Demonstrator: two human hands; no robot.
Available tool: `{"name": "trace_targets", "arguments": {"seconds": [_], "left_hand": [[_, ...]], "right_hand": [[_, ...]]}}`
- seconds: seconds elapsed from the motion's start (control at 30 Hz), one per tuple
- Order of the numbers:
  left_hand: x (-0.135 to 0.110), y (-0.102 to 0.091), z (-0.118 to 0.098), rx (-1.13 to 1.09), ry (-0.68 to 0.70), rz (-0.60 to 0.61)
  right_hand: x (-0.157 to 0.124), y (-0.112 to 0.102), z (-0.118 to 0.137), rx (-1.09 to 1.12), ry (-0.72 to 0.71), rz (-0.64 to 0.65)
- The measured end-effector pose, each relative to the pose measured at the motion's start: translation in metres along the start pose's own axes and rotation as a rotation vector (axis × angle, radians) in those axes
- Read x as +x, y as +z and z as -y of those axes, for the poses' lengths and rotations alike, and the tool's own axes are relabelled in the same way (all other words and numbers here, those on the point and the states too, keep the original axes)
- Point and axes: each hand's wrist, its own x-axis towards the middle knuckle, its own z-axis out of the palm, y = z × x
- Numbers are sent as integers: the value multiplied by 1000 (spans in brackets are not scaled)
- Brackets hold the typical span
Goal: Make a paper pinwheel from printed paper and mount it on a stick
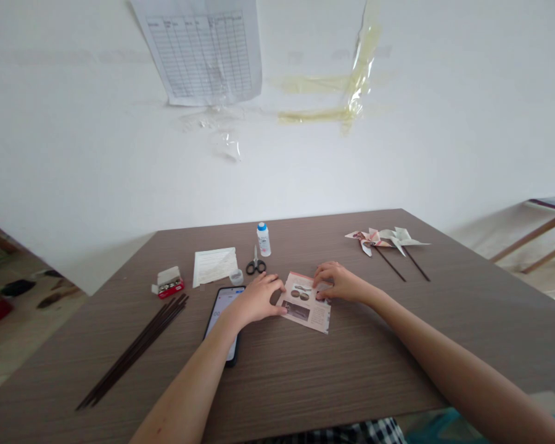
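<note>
A small printed paper sheet [304, 302] with photos on it lies on the wood-grain table [277, 394], between my two hands. My left hand [259, 299] grips its left edge, and my right hand [340, 282] has its fingertips on the sheet's upper right part. My left wrist passes over a black smartphone [221, 308] with a lit screen. Beyond the sheet lie black-handled scissors [256, 264] and a white bottle with a blue cap [263, 239]. Two paper pinwheels on dark sticks [386, 242] lie to the right.
A bundle of dark sticks [134, 348] lies at the table's left. Near it are a red box [168, 282], a white paper pad [215, 266] and a small clear cup [235, 277]. A white wall with a taped chart [201, 52] stands behind the table.
</note>
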Motion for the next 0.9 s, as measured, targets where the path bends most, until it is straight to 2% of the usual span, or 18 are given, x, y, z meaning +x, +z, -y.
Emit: {"name": "trace_targets", "arguments": {"seconds": [0.17,0.33,0.7,0.9], "left_hand": [[2,2,7,9,-18,1],[4,0,13,64,-45,14],[0,-8,3,112,-89,7],[-1,-8,5,107,-90,-9]], "right_hand": [[1,-4,-6,19,-37,1],[0,-10,-17,21,-13,11],[-1,-21,-38,5,93,141],[-1,-20,-42,35,83,113]]}}
